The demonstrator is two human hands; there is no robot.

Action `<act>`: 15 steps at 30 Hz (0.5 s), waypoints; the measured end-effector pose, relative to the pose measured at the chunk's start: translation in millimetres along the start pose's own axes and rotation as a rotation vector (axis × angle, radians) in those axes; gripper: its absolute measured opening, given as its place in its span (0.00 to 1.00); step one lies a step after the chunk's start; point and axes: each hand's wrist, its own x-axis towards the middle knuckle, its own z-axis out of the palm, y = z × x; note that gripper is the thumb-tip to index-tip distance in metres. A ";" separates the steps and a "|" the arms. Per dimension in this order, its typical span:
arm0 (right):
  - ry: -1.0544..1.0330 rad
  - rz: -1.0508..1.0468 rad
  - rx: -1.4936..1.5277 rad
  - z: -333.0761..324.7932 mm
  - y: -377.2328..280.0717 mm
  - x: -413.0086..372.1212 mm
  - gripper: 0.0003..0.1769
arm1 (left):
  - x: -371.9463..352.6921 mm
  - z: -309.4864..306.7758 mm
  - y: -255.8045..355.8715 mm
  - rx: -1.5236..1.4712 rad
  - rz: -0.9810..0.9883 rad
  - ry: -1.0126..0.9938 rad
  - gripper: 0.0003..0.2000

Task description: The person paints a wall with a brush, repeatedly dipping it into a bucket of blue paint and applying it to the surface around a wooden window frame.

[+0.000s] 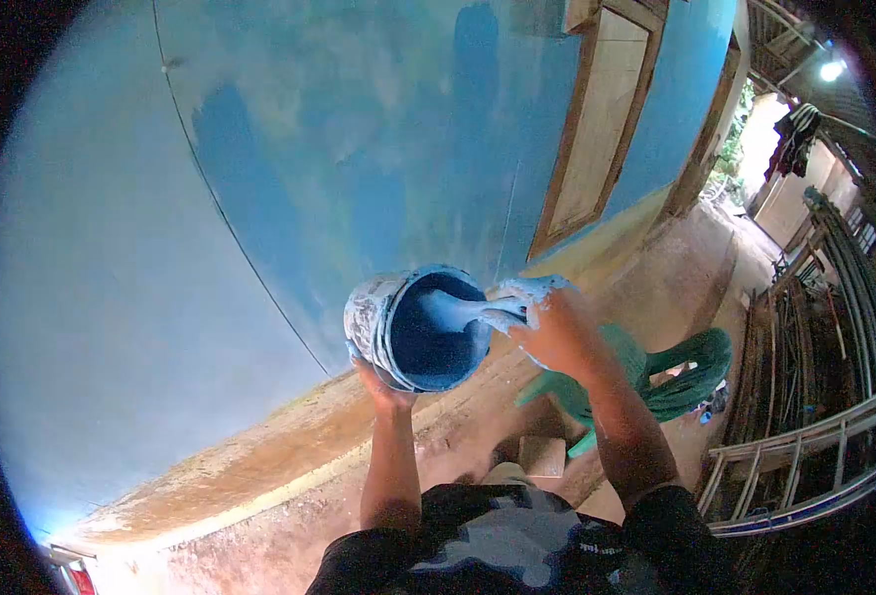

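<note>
A dark printed shirt (502, 535) spans six o'clock; at centre, the right hand (545, 319) grips a blue-coated tool (450, 311), long axis nine-to-three, tip toward nine inside a round, paint-smeared bucket (367, 309), blue-coated within, mouth tipped toward three, left hand (382, 385) supporting it; patchy blue wall (359, 129) at twelve

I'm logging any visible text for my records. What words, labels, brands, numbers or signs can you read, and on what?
Shirt: small white print, too small and blurred to read surely; it may end in "fade".
Bucket: no readable label among the paint smears.
No other text is readable.
</note>
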 end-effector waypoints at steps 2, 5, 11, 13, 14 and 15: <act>0.045 -0.010 0.030 -3.1 3.0 -2.9 0.16 | -0.1 -4.4 -2.8 -0.004 0.000 -0.011 0.35; 0.056 0.043 0.120 -4.1 10.3 -5.0 0.14 | 4.5 -17.4 -7.4 -0.044 -0.006 0.018 0.34; 0.129 0.116 0.468 20.1 41.6 -24.5 0.13 | 5.0 -20.1 -11.5 -0.119 -0.067 -0.058 0.35; 0.043 0.221 0.634 25.9 45.4 -31.5 0.14 | 7.5 -20.9 -12.9 -0.137 -0.065 0.037 0.32; 0.024 0.202 0.648 34.2 51.7 -36.8 0.16 | 7.3 -22.6 -14.5 -0.133 -0.067 0.062 0.30; 0.006 0.185 0.662 43.3 57.4 -41.9 0.18 | 3.9 -16.8 -12.5 -0.132 -0.077 0.061 0.30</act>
